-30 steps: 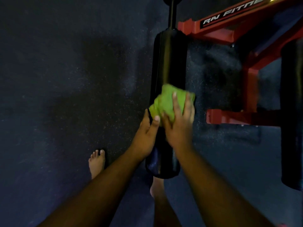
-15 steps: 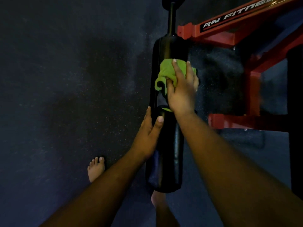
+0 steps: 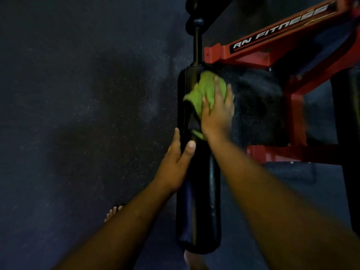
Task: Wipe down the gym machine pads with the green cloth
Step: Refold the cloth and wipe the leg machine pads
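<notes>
Two hands were seen on one long black roller pad (image 3: 198, 191).

The green cloth (image 3: 204, 92) was pressed flat against the top end of the pad by the right hand (image 3: 217, 114), with the fingers laid out straight over it. Lower down, the left edge of the pad was gripped by the left hand (image 3: 175, 162), thumb in front and fingers curled round the side. A red frame (image 3: 272, 49) was found just beside the pad on the right, so little room was left there. Lots of open dark speckled floor (image 3: 78, 114) was seen on the left. Bare toes (image 3: 114, 212) were seen on it below.
</notes>
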